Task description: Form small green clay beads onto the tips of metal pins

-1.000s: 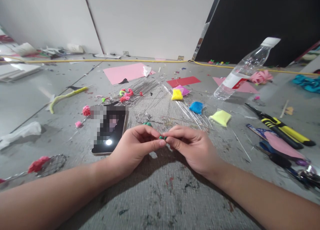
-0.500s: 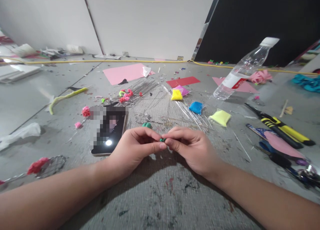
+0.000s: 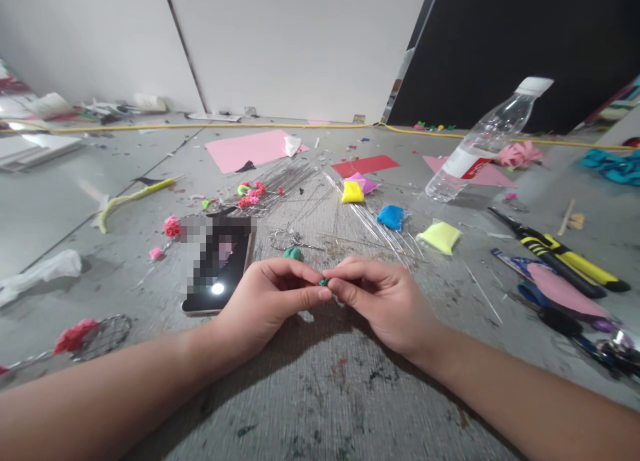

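Note:
A small piece of dark green modelling clay [image 3: 324, 282] is pinched at the fingertips of both hands, mostly covered by them. My left hand [image 3: 277, 291] closes thumb and forefinger on its left side. From the other side, the thumb and forefinger of my right hand [image 3: 383, 297] press on it, and the fingertips of the two hands meet. Just behind the left hand lies a larger lump of green clay [image 3: 293, 253] on the table. A phone [image 3: 230, 247] with a bright spot on its screen lies beside the left wrist.
Thin wires [image 3: 370, 214] and packets of yellow [image 3: 353, 191], blue [image 3: 391, 217] and pale yellow clay [image 3: 440, 237] lie beyond the hands. A plastic bottle [image 3: 455, 171] leans at the right, with yellow-black pliers [image 3: 565, 251] nearer. A red flower piece [image 3: 75, 335] sits at the left.
The green clay between the fingertips shows slightly less, as the fingers have shifted a little around it. Otherwise the hands and the table things stay nearly where they were.

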